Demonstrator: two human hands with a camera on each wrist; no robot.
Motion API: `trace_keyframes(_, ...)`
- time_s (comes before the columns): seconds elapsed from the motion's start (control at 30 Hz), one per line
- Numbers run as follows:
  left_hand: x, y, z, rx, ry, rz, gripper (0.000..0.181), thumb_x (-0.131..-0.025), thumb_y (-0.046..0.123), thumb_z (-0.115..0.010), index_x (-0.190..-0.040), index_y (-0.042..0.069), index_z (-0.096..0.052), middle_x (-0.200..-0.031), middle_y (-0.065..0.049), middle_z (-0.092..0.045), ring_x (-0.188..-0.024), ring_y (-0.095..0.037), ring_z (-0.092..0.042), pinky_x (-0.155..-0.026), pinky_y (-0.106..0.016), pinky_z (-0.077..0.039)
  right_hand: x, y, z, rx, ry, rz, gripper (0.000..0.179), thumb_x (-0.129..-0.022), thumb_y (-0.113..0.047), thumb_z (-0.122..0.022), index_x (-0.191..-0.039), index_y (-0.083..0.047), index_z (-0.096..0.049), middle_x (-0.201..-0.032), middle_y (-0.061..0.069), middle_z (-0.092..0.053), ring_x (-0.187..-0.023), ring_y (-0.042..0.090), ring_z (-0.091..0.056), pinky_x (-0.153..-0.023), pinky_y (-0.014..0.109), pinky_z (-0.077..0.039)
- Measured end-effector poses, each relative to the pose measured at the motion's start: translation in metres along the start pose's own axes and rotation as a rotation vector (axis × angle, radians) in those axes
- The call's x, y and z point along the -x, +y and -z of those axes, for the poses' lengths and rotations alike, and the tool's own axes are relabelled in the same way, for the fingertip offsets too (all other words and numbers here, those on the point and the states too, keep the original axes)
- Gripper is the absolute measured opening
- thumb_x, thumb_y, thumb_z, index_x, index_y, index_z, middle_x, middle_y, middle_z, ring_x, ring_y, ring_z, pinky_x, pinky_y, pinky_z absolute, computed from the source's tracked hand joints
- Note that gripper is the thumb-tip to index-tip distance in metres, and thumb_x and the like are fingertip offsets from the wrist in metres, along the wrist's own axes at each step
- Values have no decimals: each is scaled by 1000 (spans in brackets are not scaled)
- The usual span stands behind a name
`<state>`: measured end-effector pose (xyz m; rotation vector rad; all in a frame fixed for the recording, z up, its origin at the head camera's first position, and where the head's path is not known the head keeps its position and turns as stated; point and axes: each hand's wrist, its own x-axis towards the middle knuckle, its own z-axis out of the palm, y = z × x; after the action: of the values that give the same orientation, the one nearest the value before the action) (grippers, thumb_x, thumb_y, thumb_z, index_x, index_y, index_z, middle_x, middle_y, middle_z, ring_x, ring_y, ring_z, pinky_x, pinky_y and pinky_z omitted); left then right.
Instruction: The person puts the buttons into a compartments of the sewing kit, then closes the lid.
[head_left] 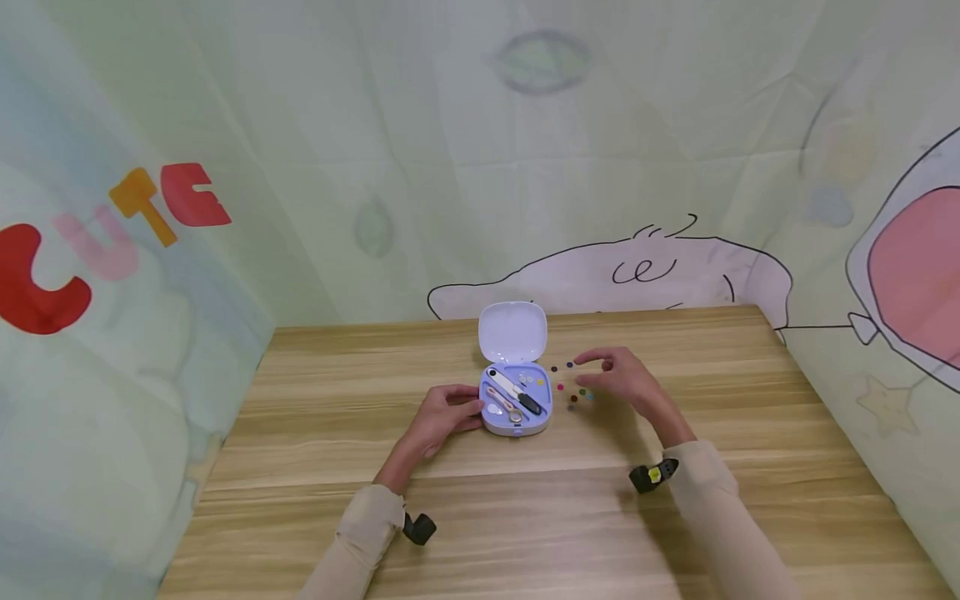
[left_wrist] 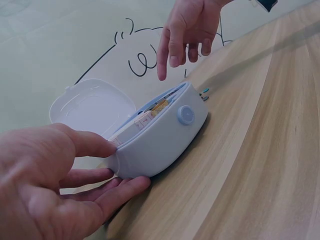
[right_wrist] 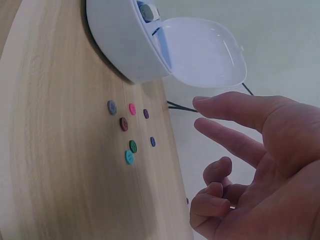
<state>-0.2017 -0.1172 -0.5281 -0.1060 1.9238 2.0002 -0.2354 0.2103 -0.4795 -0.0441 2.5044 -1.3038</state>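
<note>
A white sewing box [head_left: 501,430] with a pale blue tray stands on the table, its lid [head_left: 513,331] tipped back. My left hand [head_left: 441,418] holds the box's left side, with the thumb and fingers [left_wrist: 122,195] against its rim and lower wall. In the tray lie a white tool with a black end [head_left: 530,404] and several small pale pieces. Several loose buttons, among them a pink button [right_wrist: 132,109] and a green button [right_wrist: 133,146], lie right of the box. Over them hovers my right hand [head_left: 621,381], thumb and index finger apart, holding nothing.
The wooden table [head_left: 525,533] meets a printed cloth backdrop [head_left: 450,167] at its far edge, just behind the raised lid. A black wrist camera [head_left: 420,528] sits at my left cuff, and another black device [head_left: 651,477] at my right.
</note>
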Motion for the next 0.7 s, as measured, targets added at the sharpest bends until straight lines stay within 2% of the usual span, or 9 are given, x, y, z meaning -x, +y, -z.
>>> trace_keyframes(0.17,1,1,0,3,-2,-3,35,-101,-3,-64,-134,-13,-59,-124,-26,-61,-100,-24,-69,-91,-40,-63,3,4,1,5,-2,1,39,-96,-20,-76,-132,-7,-69,-146,23,-50,-130,41,-44,-110,60,-41)
trace_keyframes(0.3,1,0,0,4,6,5,35,-101,-4,-64,-134,-13,-58,-123,-26,-61,-99,-24,-70,-91,-39,-63,4,9,-1,14,-5,0,38,-95,-19,-76,-130,-6,-70,-136,21,-55,-119,37,-48,-97,50,-46)
trace_keyframes(0.4,1,0,0,5,10,7,35,-101,-4,-64,-134,-13,-58,-123,-26,-61,-100,-25,-70,-91,-39,-63,4,14,-2,23,-2,-6,37,-94,-20,-77,-128,-6,-72,-130,20,-58,-113,34,-49,-89,44,-46)
trace_keyframes(0.7,0,0,0,12,5,5,35,-101,-4,-64,-134,-13,-59,-123,-26,-61,-101,-25,-69,-91,-40,-63,3,32,-4,60,16,-20,29,-92,-21,-80,-116,-6,-77,-119,15,-67,-102,29,-56,-80,36,-48)
